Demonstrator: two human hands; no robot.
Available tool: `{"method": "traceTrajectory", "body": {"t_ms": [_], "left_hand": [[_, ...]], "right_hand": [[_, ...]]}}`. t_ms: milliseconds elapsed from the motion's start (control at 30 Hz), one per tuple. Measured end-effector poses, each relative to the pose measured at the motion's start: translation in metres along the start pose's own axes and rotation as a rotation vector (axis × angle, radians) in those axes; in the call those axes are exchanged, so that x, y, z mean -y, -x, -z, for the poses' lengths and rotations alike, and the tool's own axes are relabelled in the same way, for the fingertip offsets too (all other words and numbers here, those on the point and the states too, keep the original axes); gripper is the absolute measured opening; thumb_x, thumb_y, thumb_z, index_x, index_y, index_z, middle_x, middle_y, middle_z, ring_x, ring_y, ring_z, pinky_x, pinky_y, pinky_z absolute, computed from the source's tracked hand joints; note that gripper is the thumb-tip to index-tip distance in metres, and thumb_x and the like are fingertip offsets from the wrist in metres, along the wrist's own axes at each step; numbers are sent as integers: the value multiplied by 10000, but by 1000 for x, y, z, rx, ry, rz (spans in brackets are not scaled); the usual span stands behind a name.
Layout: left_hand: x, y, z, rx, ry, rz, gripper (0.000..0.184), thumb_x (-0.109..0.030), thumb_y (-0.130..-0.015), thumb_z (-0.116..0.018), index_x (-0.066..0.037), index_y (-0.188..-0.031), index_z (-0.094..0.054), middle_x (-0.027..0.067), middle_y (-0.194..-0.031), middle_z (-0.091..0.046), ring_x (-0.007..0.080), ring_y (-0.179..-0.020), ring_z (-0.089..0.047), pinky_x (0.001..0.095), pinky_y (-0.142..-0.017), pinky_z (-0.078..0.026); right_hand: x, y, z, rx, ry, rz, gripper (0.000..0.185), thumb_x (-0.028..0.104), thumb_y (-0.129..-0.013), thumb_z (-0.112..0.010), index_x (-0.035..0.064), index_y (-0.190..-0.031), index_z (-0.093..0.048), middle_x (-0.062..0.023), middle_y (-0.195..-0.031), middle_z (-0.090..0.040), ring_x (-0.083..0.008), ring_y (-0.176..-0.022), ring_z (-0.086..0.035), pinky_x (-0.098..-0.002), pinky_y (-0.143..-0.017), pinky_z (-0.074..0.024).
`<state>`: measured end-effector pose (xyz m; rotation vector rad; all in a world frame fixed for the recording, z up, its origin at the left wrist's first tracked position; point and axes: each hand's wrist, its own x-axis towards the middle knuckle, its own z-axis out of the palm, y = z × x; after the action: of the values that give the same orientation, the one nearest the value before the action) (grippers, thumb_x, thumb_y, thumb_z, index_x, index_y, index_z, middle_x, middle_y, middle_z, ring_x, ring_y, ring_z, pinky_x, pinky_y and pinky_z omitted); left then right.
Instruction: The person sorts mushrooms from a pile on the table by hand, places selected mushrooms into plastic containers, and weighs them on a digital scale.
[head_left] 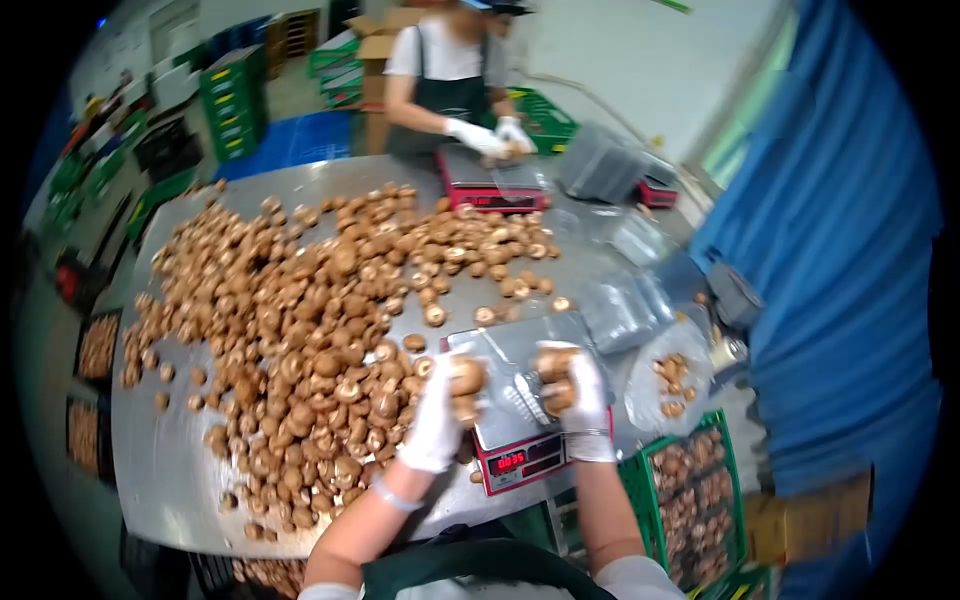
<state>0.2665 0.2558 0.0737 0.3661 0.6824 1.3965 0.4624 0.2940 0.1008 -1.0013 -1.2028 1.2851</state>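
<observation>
My left hand (432, 425), in a white glove, is closed around brown mushrooms (466, 376) over the left side of a red digital scale (530, 463). In my gloved right hand (589, 410) are more brown mushrooms (556, 366), held above the scale's right side. Between my hands a clear plastic tray (512, 372) lies on the scale, its outline partly blurred. The red display seems to read 0.035. A large heap of loose mushrooms (300, 330) spreads over the metal table (175, 450) to my left.
Across the table a person (455, 85) in white gloves works at another red scale (490, 185). Stacked clear trays (625, 310) and a plastic bag with mushroom pieces (650, 400) lie at right. A green crate (735, 490) with packed mushrooms stands below. Blue sheeting (840, 250) hangs right.
</observation>
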Motion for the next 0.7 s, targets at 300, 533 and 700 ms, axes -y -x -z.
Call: {"method": "traceTrajectory", "body": {"t_ms": [300, 533, 700], "left_hand": [[113, -63, -66, 153, -1027, -542, 417, -192, -875, -577, -34, -1257, -524, 227, -1319, -477, 393, -1293, -390, 403, -1070, -332], [43, 24, 16, 36, -1210, -785, 302, -146, -835, -640, -49, -1120, -615, 146, -1182, -595, 334, -1160, -522, 424, -1000, -407], [-21, 127, 124, -859, -1235, -703, 230, -120, -796, -653, -62, -1019, -649, 114, -1042, -641, 289, -990, -590, 374, -876, -465]], "right_hand": [[-50, -42, 100, 110, 660, 143, 417, 80, -884, -550, -9, -1289, -507, -162, -1344, -490, -278, -1289, -415, -373, -1083, -299], [-22, -40, 64, 25, 1028, 427, 343, 45, -853, -575, 0, -1193, -578, -169, -1280, -531, -315, -1214, -472, -403, -1034, -352], [-15, -28, -34, 296, 779, 384, 295, 6, -831, -558, -6, -1119, -620, -146, -1154, -613, -270, -1105, -564, -361, -991, -403]]}}
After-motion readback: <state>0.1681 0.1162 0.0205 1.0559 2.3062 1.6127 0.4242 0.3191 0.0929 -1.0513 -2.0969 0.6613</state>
